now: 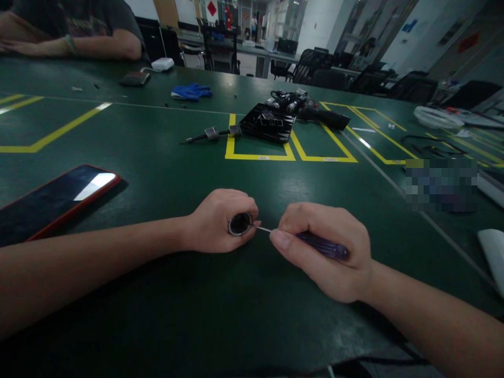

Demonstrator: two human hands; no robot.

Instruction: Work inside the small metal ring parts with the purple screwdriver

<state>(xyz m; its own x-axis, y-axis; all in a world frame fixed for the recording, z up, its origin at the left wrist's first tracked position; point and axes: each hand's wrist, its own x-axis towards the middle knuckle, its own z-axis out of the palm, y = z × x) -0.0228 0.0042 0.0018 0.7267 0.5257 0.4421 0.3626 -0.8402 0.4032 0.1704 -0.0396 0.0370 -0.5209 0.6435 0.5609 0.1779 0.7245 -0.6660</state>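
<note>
My left hand (220, 220) is closed around a dark, hollow cylindrical part (240, 224), its round metal-rimmed opening facing me. Most of that part is hidden in the fist. In my right hand (326, 247) is a screwdriver (323, 245) with a purplish ribbed handle and a thin metal shaft. The shaft points left, and its tip meets the rim of the opening, near my left fingertips. Whether the tip goes inside cannot be made out. Both hands are above the green table (244, 304).
A phone with a red-orange edge (59, 202) lies left. Ahead are a thin pointed tool with metal collars (211, 133), a shiny black packet (270, 123), bundled black cables (289, 100) and a blue glove (191, 92). A person's arm (51, 48) rests across the table.
</note>
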